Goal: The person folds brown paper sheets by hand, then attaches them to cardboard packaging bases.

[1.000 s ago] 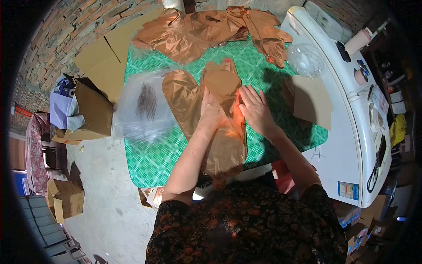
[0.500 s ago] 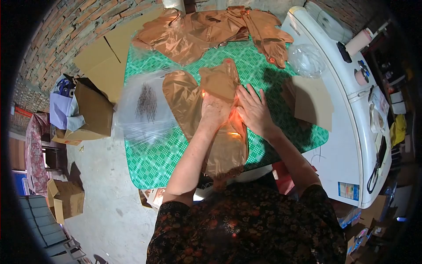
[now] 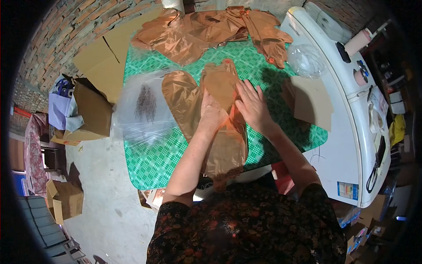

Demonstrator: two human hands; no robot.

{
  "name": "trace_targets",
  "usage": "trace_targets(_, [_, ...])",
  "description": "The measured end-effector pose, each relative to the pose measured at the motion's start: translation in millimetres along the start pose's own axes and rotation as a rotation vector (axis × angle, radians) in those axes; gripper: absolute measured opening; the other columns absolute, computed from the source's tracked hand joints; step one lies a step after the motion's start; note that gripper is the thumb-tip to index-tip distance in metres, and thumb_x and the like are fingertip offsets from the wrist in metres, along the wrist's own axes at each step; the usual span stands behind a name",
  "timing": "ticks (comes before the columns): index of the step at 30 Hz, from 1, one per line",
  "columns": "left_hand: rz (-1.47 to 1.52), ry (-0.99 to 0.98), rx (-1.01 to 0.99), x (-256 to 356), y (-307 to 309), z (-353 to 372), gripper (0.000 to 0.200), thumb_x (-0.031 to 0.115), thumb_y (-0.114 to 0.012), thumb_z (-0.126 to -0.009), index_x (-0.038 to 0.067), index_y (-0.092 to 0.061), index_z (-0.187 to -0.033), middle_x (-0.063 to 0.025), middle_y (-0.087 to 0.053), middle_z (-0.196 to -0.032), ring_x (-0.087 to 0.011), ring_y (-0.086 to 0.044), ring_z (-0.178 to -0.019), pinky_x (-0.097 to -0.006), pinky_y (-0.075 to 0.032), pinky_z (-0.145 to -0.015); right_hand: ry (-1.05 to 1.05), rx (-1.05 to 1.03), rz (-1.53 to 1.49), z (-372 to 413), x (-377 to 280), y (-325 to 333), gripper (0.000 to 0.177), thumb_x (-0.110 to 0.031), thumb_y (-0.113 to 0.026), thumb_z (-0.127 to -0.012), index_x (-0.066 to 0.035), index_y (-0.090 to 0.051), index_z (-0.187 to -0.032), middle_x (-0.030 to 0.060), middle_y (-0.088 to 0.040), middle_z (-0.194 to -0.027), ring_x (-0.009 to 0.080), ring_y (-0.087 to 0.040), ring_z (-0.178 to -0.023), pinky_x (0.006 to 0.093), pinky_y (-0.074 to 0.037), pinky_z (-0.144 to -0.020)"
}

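1. Evidently, copper foil piece [image 3: 225, 152] lay on green checked tablecloth [image 3: 151, 163], reaching its near edge.
2. Uneven pressure could have creased it; hard tugging, torn it.
3. Left hand [image 3: 214, 113]: forearm outstretched, fingers foil-covered; couldn't tell grip.
4. Right hand [image 3: 253, 108]: unclenched, fingers extended against foil's right edge.

Logged: green-and-white plaid on tablecloth [image 3: 149, 163], centre; shiny copper on film [image 3: 224, 154], centre; red-flecked black floral on shirt [image 3: 246, 224], bottom; white on appliance [image 3: 345, 149], right.
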State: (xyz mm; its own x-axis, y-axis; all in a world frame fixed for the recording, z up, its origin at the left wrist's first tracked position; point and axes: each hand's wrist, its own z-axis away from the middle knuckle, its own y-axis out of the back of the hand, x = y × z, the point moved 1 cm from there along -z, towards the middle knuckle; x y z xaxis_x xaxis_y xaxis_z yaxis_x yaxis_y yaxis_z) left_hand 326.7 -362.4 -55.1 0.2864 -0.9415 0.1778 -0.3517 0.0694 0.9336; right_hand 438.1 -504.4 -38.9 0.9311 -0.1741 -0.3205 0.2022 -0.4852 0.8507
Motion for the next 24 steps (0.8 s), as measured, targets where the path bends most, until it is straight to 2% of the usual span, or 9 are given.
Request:
trace_targets(5, [-0.046,0.015,-0.094,4.4,10.4,-1.0,0.065,0.038,-0.043,-0.105,0.013,-0.039,-0.164,-0.0094,-0.036,-0.171,-0.0293,-0.025,-0.161,-0.0509,-0.010,-0.132,-0.076,-0.141,-0.039,-5.0,-13.8,-15.6,0.066,-0.037,-0.048,-0.110,0.001,-0.034,-0.162,0.0201,-0.043,-0.164,0.0328,-0.029,-0.159,0.0559,-0.011,-0.130])
trace_targets(6, [-0.044,0.026,-0.128,5.4,14.4,-1.8,0.065,0.039,-0.043,-0.104,0.013,-0.038,-0.164,-0.0094,-0.036,-0.171,-0.0293,-0.025,-0.161,-0.0508,-0.010,-0.132,-0.081,-0.172,-0.041,-5.0,-18.4,-14.0,0.068,-0.039,-0.045,-0.111,0.000,-0.028,-0.164,0.0198,-0.039,-0.167,0.0329,-0.027,-0.160,0.0566,-0.009,-0.130])
trace_targets(9, [0.034,0.035,-0.117,1.9,9.6,0.6,0.067,0.039,-0.043,-0.104,0.012,-0.038,-0.164,-0.0096,-0.036,-0.171,-0.0286,-0.026,-0.160,-0.0510,-0.011,-0.132,-0.063,-0.158,-0.047,-2.9,-22.5,-15.0,0.069,-0.040,-0.044,-0.111,-0.001,-0.025,-0.165,0.0194,-0.037,-0.168,0.0326,-0.026,-0.160,0.0567,-0.007,-0.131])
trace_targets(12, [0.083,0.042,-0.102,3.5,13.2,1.9,0.067,0.039,-0.043,-0.103,0.013,-0.038,-0.164,-0.0099,-0.037,-0.171,-0.0302,-0.026,-0.160,-0.0516,-0.010,-0.132,-0.065,-0.158,-0.055,-1.9,-22.0,-16.4,0.071,-0.042,-0.042,-0.112,-0.001,-0.023,-0.166,0.0191,-0.036,-0.169,0.0327,-0.025,-0.161,0.0561,-0.007,-0.131])
trace_targets(18, [-0.043,0.011,-0.055,-2.5,1.3,2.1,0.066,0.040,-0.046,-0.102,0.015,-0.043,-0.162,-0.0119,-0.036,-0.171,-0.0343,-0.023,-0.161,-0.0516,-0.005,-0.133,-0.074,-0.135,-0.057,-0.9,-20.9,-21.8,0.073,-0.044,-0.040,-0.112,0.000,-0.021,-0.166,0.0208,-0.038,-0.167,0.0334,-0.027,-0.160,0.0554,-0.008,-0.131])
trace_targets(21, [0.054,0.002,-0.061,-0.1,8.0,1.9,0.066,0.039,-0.047,-0.101,0.013,-0.045,-0.161,-0.0146,-0.033,-0.172,-0.0349,-0.019,-0.162,-0.0515,-0.004,-0.133,-0.076,-0.139,-0.048,-0.4,-20.3,-22.5,0.073,-0.044,-0.040,-0.112,0.001,-0.021,-0.166,0.0212,-0.039,-0.166,0.0336,-0.028,-0.159,0.0552,-0.008,-0.131])
trace_targets(24, [-0.061,0.002,-0.071,-1.8,4.1,1.5,0.065,0.039,-0.047,-0.101,0.013,-0.045,-0.161,-0.0173,-0.028,-0.173,-0.0354,-0.014,-0.164,-0.0517,-0.007,-0.133,-0.077,-0.144,-0.048,-0.6,-20.5,-22.2,0.071,-0.044,-0.038,-0.113,0.001,-0.022,-0.166,0.0210,-0.039,-0.167,0.0335,-0.027,-0.160,0.0547,-0.008,-0.131])
